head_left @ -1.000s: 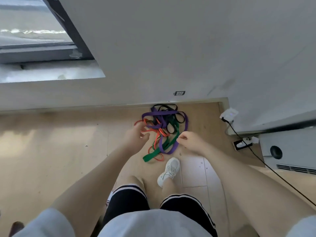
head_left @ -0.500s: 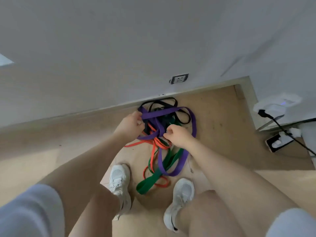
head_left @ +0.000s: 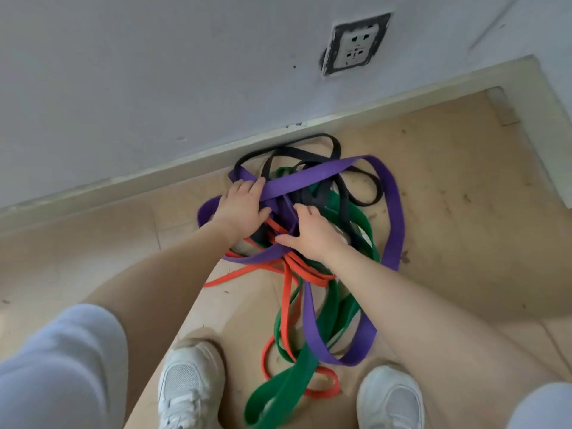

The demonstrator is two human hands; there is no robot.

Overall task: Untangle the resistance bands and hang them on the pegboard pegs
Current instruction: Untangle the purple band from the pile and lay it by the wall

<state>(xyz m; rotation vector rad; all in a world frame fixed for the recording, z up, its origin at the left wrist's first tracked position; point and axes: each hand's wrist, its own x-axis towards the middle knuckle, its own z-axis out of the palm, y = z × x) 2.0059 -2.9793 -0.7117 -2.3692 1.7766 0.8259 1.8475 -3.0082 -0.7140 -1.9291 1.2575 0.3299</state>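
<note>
**Bands still in a heap, nothing hung yet**

The person crouched over the tangle, which lay on the floor (head_left: 464, 181) just in front of the skirting board and below the wall socket (head_left: 356, 43). From where they stood, the knot sat at twelve o'clock, with loose loops trailing back toward six o'clock between the two white shoes.

The left hand (head_left: 241, 209) lay on the purple band (head_left: 309, 178) at about eleven o'clock of the pile, fingers (head_left: 247, 187) spread on or over the strap; I could not tell whether they gripped it or merely pressed on it. The right hand (head_left: 312, 233) rested at the middle of the heap with its fingers straight and apart, touching the bands but curled round none.

The black band (head_left: 309, 140) looped nearest the wall, the green band (head_left: 284, 388) and the orange band (head_left: 278, 308) ran under and through the purple one, and all four crossed one another at the centre.

No pegboard or pegs showed anywhere. By my reckoning the job had barely begun: no band was free, every one remained to be pulled clear, and all the hanging was still to do.
</note>
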